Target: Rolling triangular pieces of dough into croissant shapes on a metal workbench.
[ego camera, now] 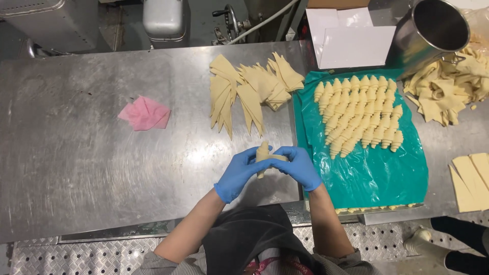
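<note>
Both gloved hands, left hand (pixel 238 173) and right hand (pixel 299 167), pinch a half-rolled dough piece (pixel 263 155) in their fingers just left of the green tray (pixel 377 178), where many rolled croissants (pixel 359 114) lie, while flat dough triangles (pixel 249 91) wait left of it, unrolled.

At the far edge of your table (pixel 76 153), just right of centre, you have a brown cardboard box (pixel 337 3), cut off by the frame's top. Below it lie blank white sheets (pixel 351 43), overlapping, just beside the steel pot (pixel 433 35). You have no labels, signs or screens in view.
</note>
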